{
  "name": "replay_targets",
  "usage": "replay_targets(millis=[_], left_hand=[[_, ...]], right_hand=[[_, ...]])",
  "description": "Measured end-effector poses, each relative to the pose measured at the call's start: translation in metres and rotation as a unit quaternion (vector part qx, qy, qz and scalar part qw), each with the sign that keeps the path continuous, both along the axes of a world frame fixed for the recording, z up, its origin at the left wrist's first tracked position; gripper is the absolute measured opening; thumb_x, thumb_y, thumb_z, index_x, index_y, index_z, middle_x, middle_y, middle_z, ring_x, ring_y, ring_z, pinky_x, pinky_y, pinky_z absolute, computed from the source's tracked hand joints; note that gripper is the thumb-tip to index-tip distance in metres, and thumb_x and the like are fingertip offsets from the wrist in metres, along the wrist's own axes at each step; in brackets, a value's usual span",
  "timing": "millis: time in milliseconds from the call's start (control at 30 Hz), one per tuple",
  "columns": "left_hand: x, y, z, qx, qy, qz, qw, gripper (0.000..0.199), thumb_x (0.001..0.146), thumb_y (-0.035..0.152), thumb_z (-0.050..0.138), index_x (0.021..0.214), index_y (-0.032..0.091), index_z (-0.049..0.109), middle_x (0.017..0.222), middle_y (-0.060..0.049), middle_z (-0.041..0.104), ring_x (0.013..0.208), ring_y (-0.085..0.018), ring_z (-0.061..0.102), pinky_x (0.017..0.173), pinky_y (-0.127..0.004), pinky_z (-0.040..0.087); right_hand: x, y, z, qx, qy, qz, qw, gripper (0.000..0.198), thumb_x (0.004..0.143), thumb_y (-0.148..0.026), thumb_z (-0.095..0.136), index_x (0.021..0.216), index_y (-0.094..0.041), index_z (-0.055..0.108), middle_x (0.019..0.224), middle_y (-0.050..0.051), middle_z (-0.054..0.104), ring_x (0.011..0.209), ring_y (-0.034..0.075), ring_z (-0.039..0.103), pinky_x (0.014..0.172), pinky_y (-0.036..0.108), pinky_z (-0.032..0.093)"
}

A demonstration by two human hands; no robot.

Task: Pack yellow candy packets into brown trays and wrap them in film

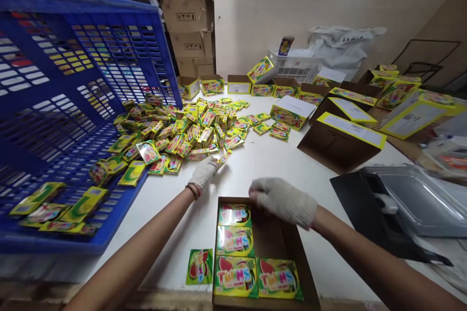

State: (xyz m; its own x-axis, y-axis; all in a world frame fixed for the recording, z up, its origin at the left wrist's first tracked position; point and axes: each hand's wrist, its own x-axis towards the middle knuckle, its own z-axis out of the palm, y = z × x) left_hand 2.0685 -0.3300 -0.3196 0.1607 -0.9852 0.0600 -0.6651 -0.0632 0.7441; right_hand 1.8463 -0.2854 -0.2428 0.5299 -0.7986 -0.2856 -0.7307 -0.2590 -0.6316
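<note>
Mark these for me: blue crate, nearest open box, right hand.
blue crate [73,4]: head view, on its upper rim
nearest open box [269,233]: head view, on the bare brown bottom inside
right hand [286,199]: head view, on the back of the hand

The left glove [203,175] and the right glove [286,201] look like knitted cloth, matt and slightly rough. The small packs [236,241] are of glossy printed paperboard. The open box [269,233] shows matt cardboard inside. The table top [239,175] is smooth and shiny; the crate [73,1] is of plastic.
</note>
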Motion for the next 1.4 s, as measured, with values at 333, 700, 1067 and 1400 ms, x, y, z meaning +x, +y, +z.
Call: replay_targets(millis=[333, 700, 1067, 1400], left_hand=[[0.024, 0.009, 0.026, -0.096, -0.132, -0.033, 0.986, 0.025, 0.087, 0.035, 0.044, 0.081, 0.017, 0.060, 0.093, -0.012, 0.061, 0.100, -0.029, 0.054, 0.092, -0.045, 0.038], [0.032, -0.001, -0.011, -0.112, -0.144, -0.070, 0.981, 0.014, 0.083, 0.031, 0.051, 0.082, 0.021, 0.062, 0.090, -0.006, 0.066, 0.093, -0.022, 0.058, 0.090, -0.037, 0.044], [0.001, 0.025, -0.023, -0.209, 0.002, 0.088, 0.974, 0.040, 0.095, 0.041, 0.027, 0.122, 0.017, 0.045, 0.099, -0.010, 0.062, 0.092, -0.021, 0.062, 0.082, -0.037, 0.050], [-0.049, 0.161, 0.025, -0.099, -0.300, -0.398, 0.861, 0.037, 0.087, 0.051, 0.053, 0.091, 0.016, 0.064, 0.099, -0.010, 0.067, 0.097, -0.027, 0.059, 0.096, -0.047, 0.042]], right_hand=[[0.046, -0.071, -0.052, -0.010, -0.250, -0.072, 0.965, 0.030, 0.082, -0.027, 0.059, 0.111, -0.020, 0.054, 0.104, 0.008, 0.066, 0.088, 0.019, 0.062, 0.079, 0.032, 0.050], [0.072, -0.092, -0.074, -0.396, 0.076, 0.257, 0.878, 0.020, 0.088, -0.022, 0.052, 0.104, -0.012, 0.060, 0.108, 0.014, 0.058, 0.094, 0.022, 0.053, 0.079, 0.033, 0.042], [0.072, -0.088, -0.038, -0.351, 0.160, 0.222, 0.896, 0.020, 0.091, -0.025, 0.051, 0.106, -0.016, 0.060, 0.100, 0.012, 0.065, 0.088, 0.023, 0.059, 0.074, 0.033, 0.041], [-0.038, -0.002, 0.013, 0.026, 0.185, 0.237, 0.953, 0.033, 0.076, -0.022, 0.066, 0.108, -0.016, 0.059, 0.100, 0.008, 0.069, 0.086, 0.020, 0.063, 0.068, 0.028, 0.044]])
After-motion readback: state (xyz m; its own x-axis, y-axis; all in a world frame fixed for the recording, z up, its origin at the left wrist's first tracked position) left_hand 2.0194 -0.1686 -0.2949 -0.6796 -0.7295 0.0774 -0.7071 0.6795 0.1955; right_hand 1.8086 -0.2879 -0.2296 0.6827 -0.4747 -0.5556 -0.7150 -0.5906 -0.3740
